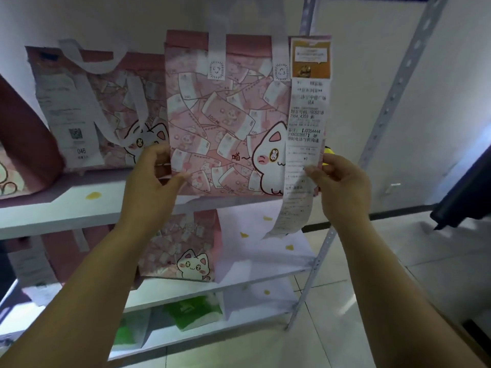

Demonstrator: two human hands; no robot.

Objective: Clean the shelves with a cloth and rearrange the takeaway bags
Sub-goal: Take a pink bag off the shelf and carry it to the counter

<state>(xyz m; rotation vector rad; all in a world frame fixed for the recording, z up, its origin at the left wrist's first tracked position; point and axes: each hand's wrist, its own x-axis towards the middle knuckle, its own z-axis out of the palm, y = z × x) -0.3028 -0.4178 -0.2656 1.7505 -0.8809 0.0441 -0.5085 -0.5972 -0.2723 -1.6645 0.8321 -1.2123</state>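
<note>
A pink takeaway bag (225, 120) with a white cat print and a long receipt (305, 123) on its right side stands at the front of the upper shelf (79, 205). My left hand (151, 181) grips its lower left edge. My right hand (342, 181) pinches its lower right edge together with the receipt. A bit of something yellow (328, 150) shows just above my right hand. A second pink bag (106, 107) with a receipt stands to the left on the same shelf. A smaller cat bag (183, 248) stands on the shelf below.
The white shelves sit in a grey perforated metal frame (390, 102) against a white wall. Green packets (194, 312) lie on the lowest shelf. A dark red bag (24, 139) stands at far left. A black object (467, 187) juts in at right. Tiled floor lies below.
</note>
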